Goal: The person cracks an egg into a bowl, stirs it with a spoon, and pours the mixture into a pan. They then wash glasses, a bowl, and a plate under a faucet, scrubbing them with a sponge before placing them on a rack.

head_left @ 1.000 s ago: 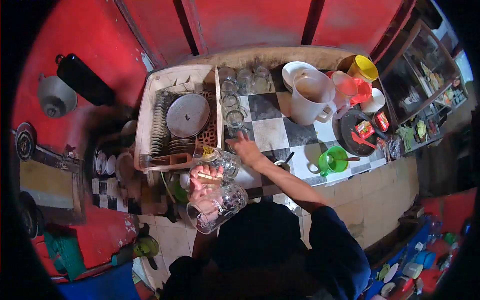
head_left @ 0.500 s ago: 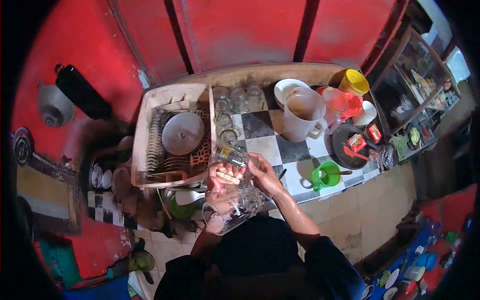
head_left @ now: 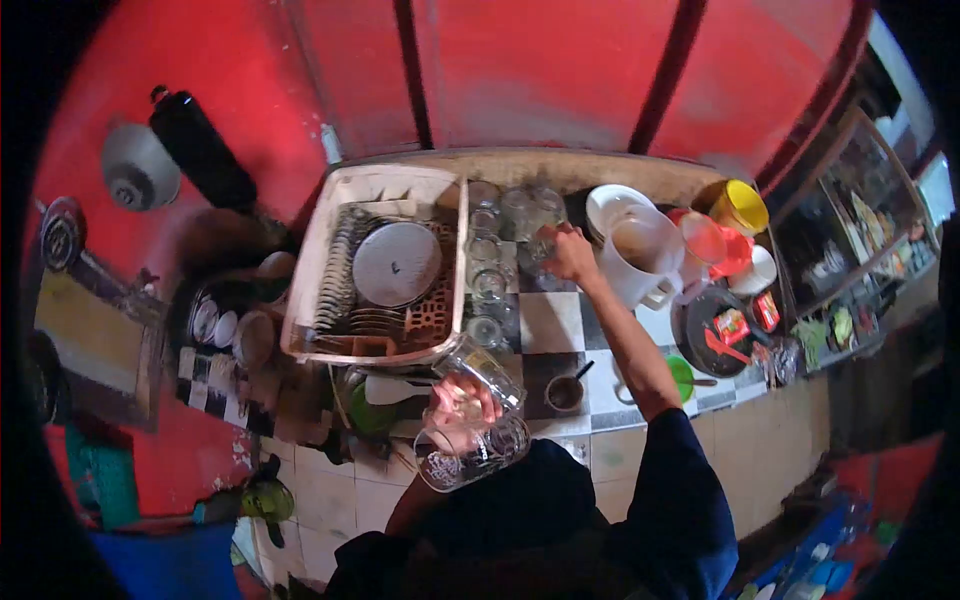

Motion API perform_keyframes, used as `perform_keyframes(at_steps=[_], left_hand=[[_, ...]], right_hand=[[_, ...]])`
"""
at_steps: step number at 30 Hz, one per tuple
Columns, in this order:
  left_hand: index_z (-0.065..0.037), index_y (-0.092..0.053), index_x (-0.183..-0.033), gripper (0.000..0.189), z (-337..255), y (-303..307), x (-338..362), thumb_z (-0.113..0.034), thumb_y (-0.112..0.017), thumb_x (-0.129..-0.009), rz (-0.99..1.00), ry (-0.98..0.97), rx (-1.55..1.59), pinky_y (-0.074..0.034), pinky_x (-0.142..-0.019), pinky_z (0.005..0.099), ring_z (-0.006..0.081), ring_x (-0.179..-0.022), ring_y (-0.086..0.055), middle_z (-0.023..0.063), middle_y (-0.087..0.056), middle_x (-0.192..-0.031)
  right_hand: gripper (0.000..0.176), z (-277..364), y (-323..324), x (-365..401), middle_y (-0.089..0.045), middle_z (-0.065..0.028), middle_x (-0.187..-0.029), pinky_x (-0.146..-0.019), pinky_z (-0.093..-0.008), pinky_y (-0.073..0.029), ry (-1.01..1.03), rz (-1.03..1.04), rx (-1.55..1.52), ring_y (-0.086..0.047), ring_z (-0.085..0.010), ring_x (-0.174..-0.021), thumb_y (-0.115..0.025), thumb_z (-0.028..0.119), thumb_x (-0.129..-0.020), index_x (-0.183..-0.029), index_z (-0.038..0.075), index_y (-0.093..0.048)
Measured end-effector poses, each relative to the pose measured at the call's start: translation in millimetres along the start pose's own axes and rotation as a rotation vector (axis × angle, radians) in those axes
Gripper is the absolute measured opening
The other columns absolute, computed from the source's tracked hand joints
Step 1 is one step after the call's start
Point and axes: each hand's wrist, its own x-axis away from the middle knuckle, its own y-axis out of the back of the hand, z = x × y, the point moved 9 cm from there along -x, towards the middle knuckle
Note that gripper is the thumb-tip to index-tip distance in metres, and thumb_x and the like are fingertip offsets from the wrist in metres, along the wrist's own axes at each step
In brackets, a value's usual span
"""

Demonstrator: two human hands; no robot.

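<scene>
My left hand [head_left: 462, 408], low at the counter's front edge, is closed around clear drinking glasses. One glass [head_left: 482, 372] tilts up past the fingers, and another glass [head_left: 476, 462] with white print hangs below the palm. My right hand [head_left: 568, 254] is stretched to the back of the counter, its fingers bent over a clear glass [head_left: 533, 256] beside the other glasses. A row of upright clear glasses [head_left: 487, 285] runs along the right side of the dish rack [head_left: 302, 300]. The fingertips of my right hand are partly hidden.
A metal lid [head_left: 396, 264] and plates sit in the rack. To the right stand a large plastic pitcher [head_left: 638, 250], white bowls [head_left: 612, 205], a yellow container [head_left: 740, 208], and a dark pan [head_left: 700, 340] with red packets. Nearer are a small cup [head_left: 565, 393] and a green mug [head_left: 682, 378].
My right hand has moved from beside my left hand forward to the glasses at the back. My left hand still holds glasses near my body. The view has shifted slightly.
</scene>
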Motion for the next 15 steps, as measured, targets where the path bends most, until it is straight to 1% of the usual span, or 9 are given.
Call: perform_keyframes(at_steps=[1,3,6,7,8,10,11,13,15], left_hand=[[-0.001,-0.05,-0.095,0.042,-3,1,3,-0.041,-0.036,-0.095,-0.036,0.023,-0.038,-0.047,-0.071,0.0413,0.0238,-0.071,-0.055,0.0116,-0.052,-0.083],[-0.001,-0.049,-0.091,0.041,-10,2,7,-0.04,-0.036,-0.096,-0.03,-0.021,-0.015,-0.047,-0.071,0.0413,0.0236,-0.07,-0.054,0.0102,-0.051,-0.08],[-0.003,-0.045,-0.08,0.04,-17,10,13,-0.039,-0.036,-0.096,-0.062,-0.041,-0.051,-0.047,-0.069,0.0401,0.0223,-0.067,-0.052,0.0058,-0.045,-0.072],[-0.004,-0.046,-0.079,0.04,-18,11,13,-0.04,-0.038,-0.095,-0.076,-0.054,-0.039,-0.047,-0.067,0.0387,0.0209,-0.065,-0.051,0.0044,-0.045,-0.071],[-0.005,-0.046,-0.077,0.04,-18,11,11,-0.041,-0.041,-0.094,-0.088,-0.063,-0.024,-0.046,-0.065,0.0373,0.0195,-0.064,-0.05,0.003,-0.044,-0.071],[-0.005,-0.045,-0.076,0.04,-19,9,6,-0.04,-0.04,-0.095,-0.108,-0.073,-0.023,-0.045,-0.064,0.0364,0.019,-0.064,-0.049,0.0027,-0.043,-0.071],[-0.006,-0.044,-0.075,0.04,-20,8,3,-0.04,-0.04,-0.095,-0.13,-0.087,-0.021,-0.044,-0.064,0.0355,0.0186,-0.064,-0.049,0.0024,-0.043,-0.071],[-0.006,-0.044,-0.075,0.04,-19,2,-7,-0.04,-0.039,-0.095,-0.12,-0.062,-0.043,-0.045,-0.065,0.0357,0.0188,-0.064,-0.049,0.002,-0.041,-0.069],[-0.007,-0.043,-0.075,0.04,-18,2,-18,-0.042,-0.04,-0.094,-0.088,-0.041,-0.093,-0.045,-0.066,0.0348,0.018,-0.064,-0.049,0.0017,-0.04,-0.068]], right_hand=[[0.06,4,-8,-16,-0.056,-0.0155,-0.11,-0.088,-0.0452,-0.045,0.028,0.004,-0.006,-0.053,-0.0344,-0.103,-0.077,0.02,-0.055,-0.112,0.017,-0.056],[0.06,11,-34,-43,-0.053,-0.0148,-0.113,-0.088,-0.0433,-0.046,0.068,0.127,0.109,-0.053,-0.0323,-0.107,-0.077,0.017,-0.055,-0.112,0.02,-0.056],[0.062,18,-61,-71,-0.054,-0.0159,-0.113,-0.087,-0.0446,-0.047,0.189,0.152,0.146,-0.05,-0.0326,-0.111,-0.077,0.015,-0.054,-0.112,0.019,-0.056],[0.066,26,-73,-78,-0.05,-0.0164,-0.117,-0.089,-0.0439,-0.046,0.373,0.193,0.197,-0.049,-0.0385,-0.109,-0.068,0.011,-0.061,-0.123,0.022,-0.048],[0.066,30,-72,-79,-0.05,-0.0164,-0.117,-0.089,-0.0439,-0.046,0.372,0.191,0.196,-0.049,-0.0385,-0.109,-0.068,0.011,-0.061,-0.123,0.022,-0.048],[0.064,26,-64,-78,-0.05,-0.0168,-0.119,-0.091,-0.0443,-0.045,0.158,0.24,0.1,-0.048,-0.0366,-0.112,-0.068,0.011,-0.064,-0.123,0.019,-0.047],[0.064,26,-61,-73,-0.05,-0.0168,-0.119,-0.091,-0.0443,-0.045,0.144,0.238,0.099,-0.048,-0.0366,-0.112,-0.068,0.011,-0.064,-0.123,0.019,-0.047],[0.07,33,-29,-57,-0.051,-0.0192,-0.116,-0.095,-0.0428,-0.04,0.195,-0.07,0.066,-0.048,-0.0362,-0.112,-0.074,0.012,-0.061,-0.124,0.011,-0.044],[0.065,42,6,-16,-0.052,-0.0219,-0.113,-0.092,-0.0442,-0.04,0.149,-0.195,-0.252,-0.048,-0.0389,-0.109,-0.075,0.015,-0.064,-0.121,0.007,-0.045]])
